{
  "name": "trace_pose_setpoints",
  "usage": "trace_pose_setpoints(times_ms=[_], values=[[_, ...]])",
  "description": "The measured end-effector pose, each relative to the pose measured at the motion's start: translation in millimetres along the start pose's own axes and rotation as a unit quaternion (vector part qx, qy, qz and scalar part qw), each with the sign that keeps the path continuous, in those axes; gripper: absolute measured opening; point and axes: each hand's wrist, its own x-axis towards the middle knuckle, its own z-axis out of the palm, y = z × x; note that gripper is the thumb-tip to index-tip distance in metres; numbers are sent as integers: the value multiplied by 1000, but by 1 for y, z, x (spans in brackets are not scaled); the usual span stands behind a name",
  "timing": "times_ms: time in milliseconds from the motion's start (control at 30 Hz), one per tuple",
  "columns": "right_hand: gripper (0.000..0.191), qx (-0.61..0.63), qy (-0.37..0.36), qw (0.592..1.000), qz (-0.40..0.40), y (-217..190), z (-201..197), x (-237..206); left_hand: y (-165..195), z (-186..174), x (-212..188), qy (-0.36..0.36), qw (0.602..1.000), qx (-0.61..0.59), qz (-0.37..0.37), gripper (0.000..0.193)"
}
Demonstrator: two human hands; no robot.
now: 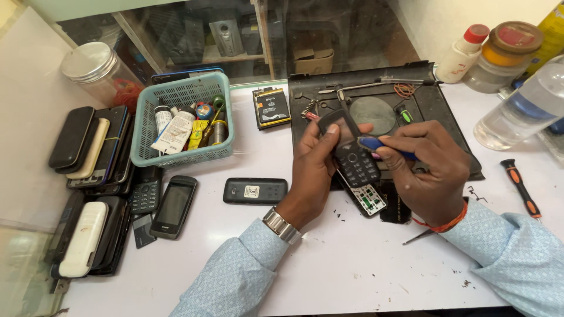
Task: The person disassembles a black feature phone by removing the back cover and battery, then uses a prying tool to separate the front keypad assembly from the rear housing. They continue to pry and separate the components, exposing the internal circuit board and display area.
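My left hand [314, 170] grips a black keypad phone [351, 149], holding it tilted over the black work mat [446, 111]. My right hand [429, 170] holds a blue-handled tool [376, 142] against the phone's front, near the top of the keypad. Just under the phone, a white circuit board [369, 198] lies on the mat's edge. A black phone back cover [255, 191] rests on the white table, left of my left wrist. A metal watch sits on that wrist.
A teal basket [144, 126] of tubes and small tools stands at left, with stacks of phones [94, 147] beside it. A battery [271, 107], a glass jar [97, 67], bottles [520, 105] and an orange-black screwdriver [520, 186] are around. Tweezers [420, 236] lie near my right wrist.
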Motion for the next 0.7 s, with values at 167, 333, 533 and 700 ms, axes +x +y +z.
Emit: trace_pose_setpoints(times_ms=[167,333,533,700], values=[[15,-19,-15,999,31,-1,1,4,-6,1,-6,6,999,40,3,36],[14,-20,-17,998,52,-2,1,7,-10,-3,-7,-15,999,46,10,42],[13,-14,-21,998,49,-2,1,6,-12,-3,-7,0,995,85,47,43],[12,9,-32,998,53,-5,3,4,-12,-3,-6,7,996,62,66,40]])
